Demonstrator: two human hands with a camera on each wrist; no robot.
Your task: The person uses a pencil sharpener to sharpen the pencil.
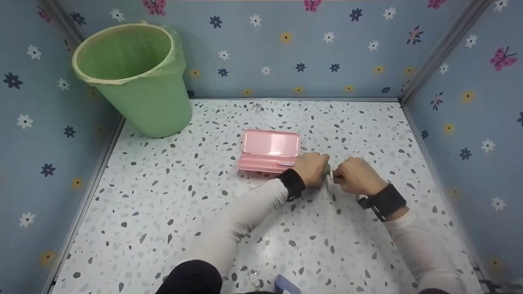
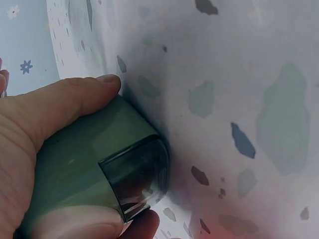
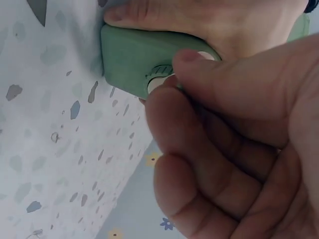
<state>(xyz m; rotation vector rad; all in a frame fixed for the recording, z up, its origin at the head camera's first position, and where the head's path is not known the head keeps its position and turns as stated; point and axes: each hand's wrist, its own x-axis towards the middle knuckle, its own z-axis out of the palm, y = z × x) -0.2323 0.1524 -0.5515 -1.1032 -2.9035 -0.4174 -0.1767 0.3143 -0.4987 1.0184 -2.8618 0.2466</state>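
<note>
A green pencil sharpener [image 3: 132,57] with a dark see-through window [image 2: 142,177] rests on the speckled table. My left hand [image 1: 310,168] grips its body, the thumb along one side in the left wrist view. On the sharpener's other face is a cream crank [image 3: 156,84]. My right hand [image 1: 357,175] pinches the end of this crank between thumb and forefinger, its other fingers curled, partly hiding it. Just left of my left hand lies an open pink pencil case [image 1: 269,143], with a slim pencil-like item [image 1: 285,164] in its tray.
A green bin [image 1: 151,106] with a liner over its rim stands at the back left. A purple object [image 1: 286,284] shows at the table's front edge. Flower-patterned panels [image 1: 265,53] border the speckled table [image 1: 163,212] at the back and sides.
</note>
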